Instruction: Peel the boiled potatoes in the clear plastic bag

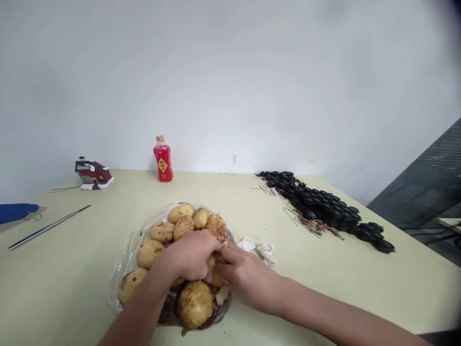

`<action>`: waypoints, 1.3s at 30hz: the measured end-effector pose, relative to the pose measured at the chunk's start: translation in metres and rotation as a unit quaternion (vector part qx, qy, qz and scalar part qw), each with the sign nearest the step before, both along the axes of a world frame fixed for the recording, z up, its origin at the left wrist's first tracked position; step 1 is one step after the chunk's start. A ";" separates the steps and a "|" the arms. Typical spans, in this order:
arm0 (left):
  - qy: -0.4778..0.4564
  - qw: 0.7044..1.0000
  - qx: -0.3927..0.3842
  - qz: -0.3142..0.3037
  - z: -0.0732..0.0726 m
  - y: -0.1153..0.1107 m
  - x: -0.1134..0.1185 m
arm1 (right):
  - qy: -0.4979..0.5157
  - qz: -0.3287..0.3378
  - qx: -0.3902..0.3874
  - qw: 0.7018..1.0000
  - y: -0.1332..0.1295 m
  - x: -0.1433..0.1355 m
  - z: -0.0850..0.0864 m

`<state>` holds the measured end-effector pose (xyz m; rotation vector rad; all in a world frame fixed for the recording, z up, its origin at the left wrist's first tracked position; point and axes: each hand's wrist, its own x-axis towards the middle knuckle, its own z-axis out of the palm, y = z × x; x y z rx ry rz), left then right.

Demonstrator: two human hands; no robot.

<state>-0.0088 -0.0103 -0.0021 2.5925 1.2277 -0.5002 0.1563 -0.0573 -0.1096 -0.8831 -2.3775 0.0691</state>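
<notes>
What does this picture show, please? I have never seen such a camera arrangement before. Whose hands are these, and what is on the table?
There is no machine here. The one picture comes from a camera worn on a person's head, looking forward and down, so the left hand and right hand are the wearer's own, both bare.

Both hands are at a clear plastic bag of roundish, yellow-brown produce, perhaps potatoes. The right fingers touch one piece; the exact grip is partly hidden.

Also on the pale table are crumpled white tissues, a red bottle, a small model house, a thin metal tool, a blue tool partly out of view, and many black round pieces.
</notes>
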 end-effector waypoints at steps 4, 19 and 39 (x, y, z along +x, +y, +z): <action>-0.003 1.000 -0.016 -0.001 0.000 0.001 0.000 | 0.054 0.056 -0.064 0.995 -0.006 0.012 0.001; 0.006 1.000 -0.011 -0.002 0.000 0.002 0.001 | 0.218 0.024 -0.167 0.961 -0.013 0.020 -0.006; -0.024 0.998 -0.058 -0.006 0.001 0.010 -0.007 | 0.158 0.023 -0.086 0.983 -0.017 0.032 0.004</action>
